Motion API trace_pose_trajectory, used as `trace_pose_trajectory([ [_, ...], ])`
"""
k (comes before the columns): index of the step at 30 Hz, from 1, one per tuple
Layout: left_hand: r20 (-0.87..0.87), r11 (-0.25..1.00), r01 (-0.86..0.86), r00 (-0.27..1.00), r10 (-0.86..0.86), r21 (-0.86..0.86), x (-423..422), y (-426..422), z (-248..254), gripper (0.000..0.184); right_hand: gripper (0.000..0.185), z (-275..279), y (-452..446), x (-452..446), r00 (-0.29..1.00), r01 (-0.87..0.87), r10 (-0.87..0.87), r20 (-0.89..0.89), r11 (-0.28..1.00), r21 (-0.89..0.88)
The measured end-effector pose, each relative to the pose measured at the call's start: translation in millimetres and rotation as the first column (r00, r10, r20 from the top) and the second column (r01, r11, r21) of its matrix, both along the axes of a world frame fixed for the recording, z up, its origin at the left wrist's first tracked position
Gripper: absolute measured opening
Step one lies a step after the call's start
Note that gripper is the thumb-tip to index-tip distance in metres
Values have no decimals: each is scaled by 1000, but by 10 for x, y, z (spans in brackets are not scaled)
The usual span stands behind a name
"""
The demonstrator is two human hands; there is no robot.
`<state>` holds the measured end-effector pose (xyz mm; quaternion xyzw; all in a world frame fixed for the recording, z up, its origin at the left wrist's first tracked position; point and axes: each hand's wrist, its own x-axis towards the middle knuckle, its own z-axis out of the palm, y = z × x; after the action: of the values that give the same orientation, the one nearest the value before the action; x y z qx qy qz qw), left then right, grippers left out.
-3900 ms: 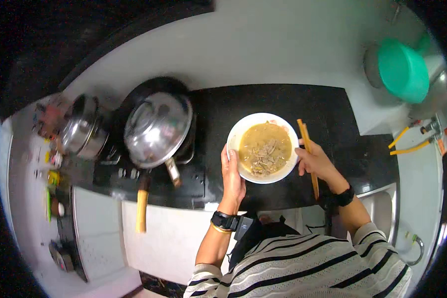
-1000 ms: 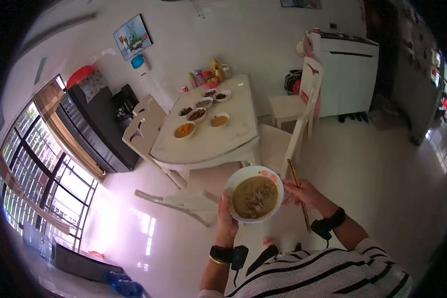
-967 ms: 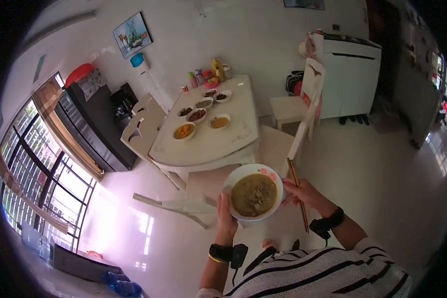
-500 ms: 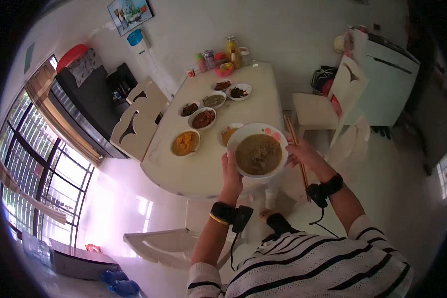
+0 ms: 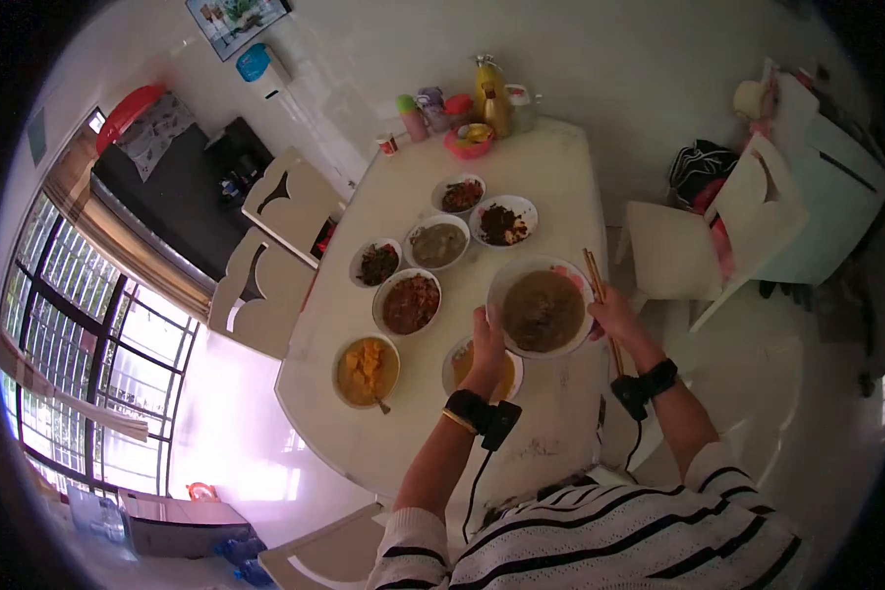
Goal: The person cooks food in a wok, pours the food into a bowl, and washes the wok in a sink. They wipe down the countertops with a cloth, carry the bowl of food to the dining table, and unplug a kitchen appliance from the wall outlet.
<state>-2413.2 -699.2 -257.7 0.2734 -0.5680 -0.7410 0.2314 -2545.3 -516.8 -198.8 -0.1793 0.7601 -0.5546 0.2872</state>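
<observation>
A white bowl of brown soup with meat pieces (image 5: 542, 311) is held over the right part of the dining table (image 5: 550, 423). My left hand (image 5: 485, 349) grips its left rim. At the opposite side my right hand (image 5: 614, 317) holds the rim along with a pair of wooden chopsticks (image 5: 596, 280), which point away from me. Below my left hand a bowl of yellow food (image 5: 509, 379) stands partly hidden. Left of it are a bowl of orange chunks with a spoon (image 5: 366, 371) and a bowl of reddish food (image 5: 407, 303).
Further back stand a bowl of grey-green food (image 5: 437, 243), a bowl of dark food (image 5: 503, 222) and two smaller dishes. Bottles (image 5: 491, 93) and a pink basket (image 5: 469, 141) are at the far end. White chairs flank the table, left (image 5: 265, 295) and right (image 5: 673, 251).
The view has gone from the kitchen counter to the dining room and up to the table. The soup bowl, carried in both hands, is now over the tabletop, right of the other dishes.
</observation>
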Motion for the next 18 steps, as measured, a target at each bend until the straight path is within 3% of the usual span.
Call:
trace_pose_trajectory([
  [2,6,999,-10,1000,10,-43,-240,-246,-250,43,29,-121,-145,-203,1000,0,0,-3,1000,21],
  [4,323,963,79,946,9,-257,-405,-426,-440,45,28,-217,-262,-328,996,-26,33,-82,996,87],
  [8,413,972,109,911,-15,-207,-605,-555,-548,52,29,-405,-437,-541,998,-52,57,-42,993,106],
  [10,507,973,109,862,11,-206,-711,-718,-757,60,28,-525,-562,-643,993,-57,51,110,997,53],
  [13,565,983,164,820,-90,-82,-663,-780,-376,63,33,-839,-710,-740,992,-83,82,95,997,3],
  [14,570,910,317,814,-115,-268,-678,-1024,-966,63,33,-896,-775,-767,992,-81,80,98,997,2],
  [16,566,597,489,821,-69,-636,-708,-1500,-2108,62,30,-966,-887,-797,990,-82,66,126,989,126],
  [18,593,907,317,799,-98,-278,-685,-1187,-1106,61,33,-992,-916,-820,987,-108,92,131,988,114],
])
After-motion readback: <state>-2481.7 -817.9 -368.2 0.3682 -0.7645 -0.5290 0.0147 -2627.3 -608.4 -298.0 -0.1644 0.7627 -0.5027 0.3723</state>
